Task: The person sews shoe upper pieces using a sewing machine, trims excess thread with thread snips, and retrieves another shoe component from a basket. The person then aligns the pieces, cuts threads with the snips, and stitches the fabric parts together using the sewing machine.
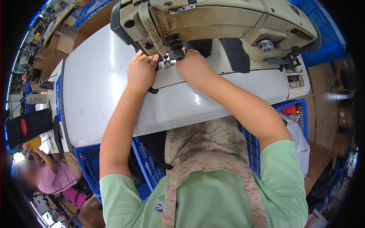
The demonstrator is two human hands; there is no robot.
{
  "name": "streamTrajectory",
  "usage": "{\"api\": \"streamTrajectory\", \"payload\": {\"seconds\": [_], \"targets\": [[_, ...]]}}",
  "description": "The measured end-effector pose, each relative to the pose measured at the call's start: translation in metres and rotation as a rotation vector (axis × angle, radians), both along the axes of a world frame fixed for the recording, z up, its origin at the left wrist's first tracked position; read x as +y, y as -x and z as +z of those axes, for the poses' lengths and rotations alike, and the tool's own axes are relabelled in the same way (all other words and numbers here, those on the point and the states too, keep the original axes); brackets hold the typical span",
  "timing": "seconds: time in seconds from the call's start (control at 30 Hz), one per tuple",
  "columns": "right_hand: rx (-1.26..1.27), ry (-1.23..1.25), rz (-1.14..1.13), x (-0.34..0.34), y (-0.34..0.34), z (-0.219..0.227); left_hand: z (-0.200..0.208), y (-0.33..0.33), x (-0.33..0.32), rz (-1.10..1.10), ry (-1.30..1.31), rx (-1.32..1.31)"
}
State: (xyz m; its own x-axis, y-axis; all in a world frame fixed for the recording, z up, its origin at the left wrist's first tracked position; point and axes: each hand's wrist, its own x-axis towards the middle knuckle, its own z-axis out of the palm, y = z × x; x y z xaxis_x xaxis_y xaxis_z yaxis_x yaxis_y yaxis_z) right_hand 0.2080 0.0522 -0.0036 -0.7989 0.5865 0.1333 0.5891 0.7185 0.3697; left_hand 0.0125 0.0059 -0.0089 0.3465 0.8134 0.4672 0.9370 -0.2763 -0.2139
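A small black fabric piece [153, 90] is lying under the needle of the worn cream metal sewing machine [216, 22] on the white desk [95, 83], the left hand [141, 72] pressing it with flat, spread fingers (the right hand [193, 64] is resting alongside, fingers hidden), blue plastic crates [91, 163] standing below.
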Motion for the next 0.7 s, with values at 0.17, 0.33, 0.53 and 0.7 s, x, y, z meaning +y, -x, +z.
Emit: {"api": "streamTrajectory", "payload": {"seconds": [0.17,0.33,0.53,0.7], "targets": [[-0.009,0.047,-0.008,0.000,0.003,-0.006,-0.001,0.000,-0.002,-0.008,0.001,-0.047],[-0.082,0.050,-0.007,0.000,0.004,-0.004,0.001,0.001,-0.001,-0.033,-0.018,-0.059],[-0.024,0.021,0.015,0.002,0.002,-0.010,0.002,-0.001,-0.001,-0.037,-0.018,-0.049],[-0.016,0.027,0.012,0.001,0.004,-0.008,0.002,0.000,0.000,-0.047,-0.032,-0.064]]}}
